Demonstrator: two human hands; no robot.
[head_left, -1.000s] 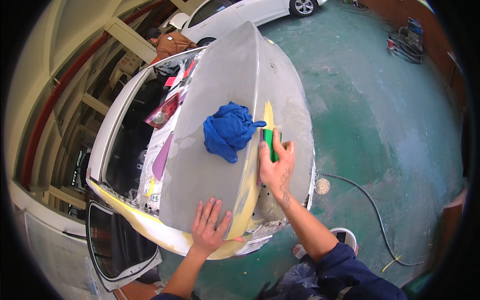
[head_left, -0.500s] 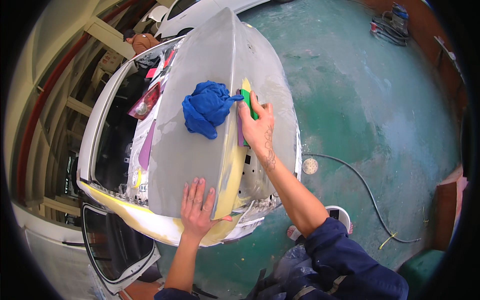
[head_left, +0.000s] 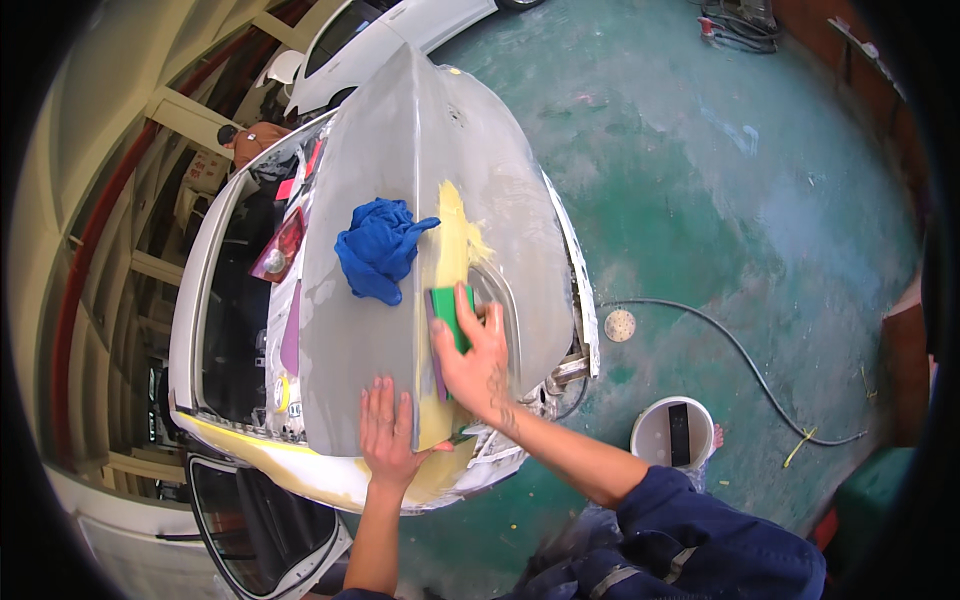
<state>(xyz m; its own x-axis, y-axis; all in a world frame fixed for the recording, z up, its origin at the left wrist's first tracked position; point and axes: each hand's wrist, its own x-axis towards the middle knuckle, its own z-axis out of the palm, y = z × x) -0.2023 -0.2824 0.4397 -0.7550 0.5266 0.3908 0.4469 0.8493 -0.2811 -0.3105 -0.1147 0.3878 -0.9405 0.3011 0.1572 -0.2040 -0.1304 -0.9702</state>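
My right hand [head_left: 472, 355] grips a green block [head_left: 452, 303] with a purple layer underneath, on the yellow-patched strip [head_left: 452, 225] beside the grey body panel's long ridge. My left hand [head_left: 390, 435] lies open on the panel [head_left: 350, 120], fingers stretched out near its near edge, left of the yellow filler. A crumpled blue cloth [head_left: 378, 250] rests on the panel ahead of my left hand. A red tail light [head_left: 283, 245] sits along the panel's left side. Around the near end, the car body [head_left: 300, 460] shows white and yellow patches.
A person in brown [head_left: 258, 145] is at back left, near another white car [head_left: 420, 25]. A detached door [head_left: 260, 510] is at lower left. On the green floor [head_left: 740, 200] are a white bucket [head_left: 650, 440], a hose [head_left: 740, 360], a round disc [head_left: 619, 325] and a vacuum-like machine [head_left: 740, 25].
The green block in my right hand went slightly forward, then came back toward me along the yellow strip, now lower relative to the cloth. My left hand stays on the panel. The view has shifted.
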